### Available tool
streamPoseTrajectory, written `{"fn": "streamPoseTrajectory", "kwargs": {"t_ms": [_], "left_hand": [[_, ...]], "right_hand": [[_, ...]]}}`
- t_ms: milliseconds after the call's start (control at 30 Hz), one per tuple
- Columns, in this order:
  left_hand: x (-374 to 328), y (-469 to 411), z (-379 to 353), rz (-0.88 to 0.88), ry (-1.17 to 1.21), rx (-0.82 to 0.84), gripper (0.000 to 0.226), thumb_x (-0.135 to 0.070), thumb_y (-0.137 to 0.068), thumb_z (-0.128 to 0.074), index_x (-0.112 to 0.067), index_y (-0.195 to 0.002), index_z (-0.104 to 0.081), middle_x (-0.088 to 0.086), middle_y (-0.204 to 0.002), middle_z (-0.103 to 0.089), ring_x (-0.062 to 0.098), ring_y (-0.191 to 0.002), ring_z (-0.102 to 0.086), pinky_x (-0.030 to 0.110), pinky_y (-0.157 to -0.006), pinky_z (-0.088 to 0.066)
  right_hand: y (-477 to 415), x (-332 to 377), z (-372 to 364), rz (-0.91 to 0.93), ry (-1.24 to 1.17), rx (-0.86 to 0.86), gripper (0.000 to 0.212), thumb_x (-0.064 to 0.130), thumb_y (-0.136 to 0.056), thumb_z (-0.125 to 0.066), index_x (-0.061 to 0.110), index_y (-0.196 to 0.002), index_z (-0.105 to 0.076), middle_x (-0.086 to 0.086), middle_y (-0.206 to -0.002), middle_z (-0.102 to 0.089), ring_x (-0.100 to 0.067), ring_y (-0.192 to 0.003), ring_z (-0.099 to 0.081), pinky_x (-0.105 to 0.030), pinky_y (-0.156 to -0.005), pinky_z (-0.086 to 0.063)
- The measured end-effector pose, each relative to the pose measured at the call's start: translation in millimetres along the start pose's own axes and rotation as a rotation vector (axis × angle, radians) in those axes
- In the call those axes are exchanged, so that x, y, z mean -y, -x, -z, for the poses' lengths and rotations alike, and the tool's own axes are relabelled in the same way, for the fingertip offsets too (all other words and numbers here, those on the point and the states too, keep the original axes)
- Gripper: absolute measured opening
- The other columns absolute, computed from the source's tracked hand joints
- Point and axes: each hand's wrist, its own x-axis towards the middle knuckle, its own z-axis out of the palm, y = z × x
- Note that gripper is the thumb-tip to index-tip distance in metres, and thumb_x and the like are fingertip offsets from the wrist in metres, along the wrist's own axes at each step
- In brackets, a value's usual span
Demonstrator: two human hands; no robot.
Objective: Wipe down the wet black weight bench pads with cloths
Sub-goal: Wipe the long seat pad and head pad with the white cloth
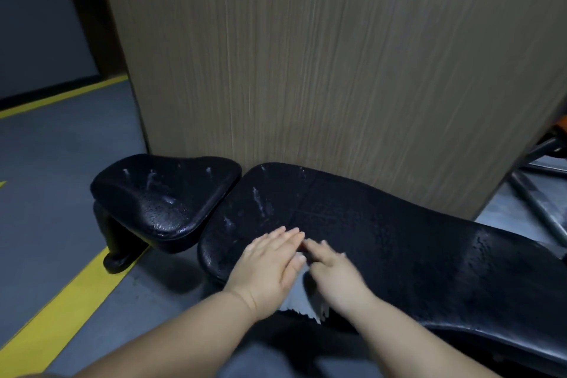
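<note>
A: Where's the cloth (299,294)?

B: Grey one, on the long pad (414,248), at its near edge towards the left end. The ragged hem hangs over that edge. Most of it is hidden under both hands and it only shows btw the wrists.

A: Left hand (268,259)?

B: Palm down, fingers straight & together, pressing flat. No grip.

A: Right hand (334,273)?

B: Same: palm down, fingers stretched out, not curled round anything. It sits just beside the left, fingertips nearly touching the left's. Bit blurred.

A: Is the pad wet?

B: Yes, streaks & droplets at the left end and more beads towards the right end.

A: And the other pad?

B: The seat pad (165,193) is just left of the long one, w/ a narrow gap btw them. It's beaded w/ water too and its near edge is tilted up.

A: What's around?

B: A black leg (113,239) under the seat, its foot by a yellow stripe (61,301) on the grey floor (46,178). A wood-grain panel (306,70) stands right behind both pads, and the long pad's far edge runs along it. Metal bars (535,202) at far right, past the panel's corner.
</note>
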Motion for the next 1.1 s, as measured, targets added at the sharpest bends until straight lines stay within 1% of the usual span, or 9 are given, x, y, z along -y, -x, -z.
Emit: {"fn": "streamPoseTrajectory", "kwargs": {"t_ms": [67, 100, 133, 200, 233, 300, 433, 600, 1100], "left_hand": [[-14.0, 4.4, -9.6, -0.008, -0.033, 0.051, 0.065, -0.056, -0.097, -0.006, -0.029, -0.156, -0.012, -0.014, -0.162, -0.011, 0.004, -0.148, -0.002, 0.022, -0.117, 0.006], [-20.2, 6.6, -16.2, -0.007, -0.059, 0.103, 0.064, -0.054, -0.1, -0.007, -0.025, -0.156, -0.008, -0.01, -0.163, -0.007, 0.007, -0.149, 0.001, 0.024, -0.118, 0.008], [-25.5, 8.6, -23.2, -0.005, -0.089, 0.144, 0.07, -0.058, -0.097, 0.001, -0.021, -0.156, -0.004, -0.007, -0.164, 0.0, 0.01, -0.149, 0.006, 0.027, -0.118, 0.011], [-31.0, 11.2, -34.1, 0.0, -0.138, 0.178, 0.097, -0.065, -0.075, 0.027, -0.017, -0.156, 0.005, -0.003, -0.163, 0.012, 0.013, -0.148, 0.015, 0.03, -0.114, 0.019], [-31.5, 10.7, -36.7, 0.006, -0.152, 0.19, 0.105, -0.063, -0.065, 0.033, -0.016, -0.155, 0.007, -0.003, -0.163, 0.014, 0.014, -0.148, 0.017, 0.03, -0.112, 0.021], [-29.2, 8.3, -37.4, -0.001, -0.166, 0.194, 0.107, -0.061, -0.06, 0.034, -0.018, -0.155, 0.009, -0.005, -0.162, 0.016, 0.013, -0.148, 0.019, 0.03, -0.112, 0.022], [-13.2, -0.5, -32.5, -0.015, -0.2, 0.196, 0.09, -0.063, -0.077, 0.028, -0.022, -0.155, 0.009, -0.008, -0.162, 0.014, 0.011, -0.148, 0.017, 0.03, -0.115, 0.018], [16.5, -11.1, -18.7, 0.085, -0.214, 0.217, 0.06, -0.047, -0.103, -0.009, -0.024, -0.155, 0.009, -0.011, -0.162, 0.014, 0.009, -0.147, 0.016, 0.031, -0.119, 0.013], [85.9, -6.4, 10.3, 0.456, -0.109, 0.159, 0.059, -0.044, -0.104, -0.014, -0.023, -0.156, 0.004, -0.011, -0.163, 0.01, 0.009, -0.149, 0.012, 0.03, -0.119, 0.007]], "right_hand": [[-2.9, -13.9, 18.3, -0.039, 0.11, -0.183, 0.052, 0.01, -0.097, -0.032, 0.029, -0.144, -0.039, 0.019, -0.152, -0.024, 0.0, -0.144, -0.01, -0.024, -0.117, 0.007], [-5.5, -23.0, 24.1, -0.048, 0.207, -0.225, 0.05, 0.012, -0.097, -0.031, 0.029, -0.144, -0.039, 0.016, -0.154, -0.027, -0.002, -0.145, -0.011, -0.027, -0.119, 0.006], [-9.5, -30.9, 27.4, -0.061, 0.291, -0.225, 0.048, 0.016, -0.099, -0.031, 0.028, -0.145, -0.037, 0.013, -0.155, -0.026, -0.005, -0.146, -0.01, -0.03, -0.12, 0.005], [-18.2, -41.0, 28.6, -0.073, 0.379, -0.177, 0.046, 0.024, -0.102, -0.029, 0.027, -0.148, -0.032, 0.009, -0.158, -0.02, -0.009, -0.147, -0.005, -0.034, -0.12, 0.003], [-20.6, -43.0, 27.9, -0.06, 0.419, -0.158, 0.047, 0.026, -0.103, -0.028, 0.027, -0.149, -0.029, 0.009, -0.159, -0.017, -0.01, -0.148, -0.004, -0.035, -0.121, 0.002], [-24.1, -45.2, 25.4, -0.022, 0.514, -0.154, 0.048, 0.029, -0.104, -0.024, 0.027, -0.152, -0.022, 0.008, -0.16, -0.012, -0.013, -0.148, -0.001, -0.035, -0.121, 0.001], [-25.5, -47.3, 21.9, -0.008, 0.577, -0.165, 0.05, 0.033, -0.103, -0.019, 0.028, -0.153, -0.015, 0.01, -0.16, -0.007, -0.011, -0.148, 0.002, -0.033, -0.12, 0.002], [-26.4, -50.5, 22.1, -0.002, 0.61, -0.158, 0.051, 0.035, -0.103, -0.018, 0.029, -0.153, -0.014, 0.011, -0.16, -0.006, -0.01, -0.148, 0.003, -0.032, -0.12, 0.002], [-29.7, -50.6, 19.4, -0.004, 0.626, -0.175, 0.051, 0.034, -0.102, -0.019, 0.029, -0.153, -0.016, 0.01, -0.16, -0.009, -0.011, -0.148, -0.001, -0.033, -0.121, -0.001]]}}
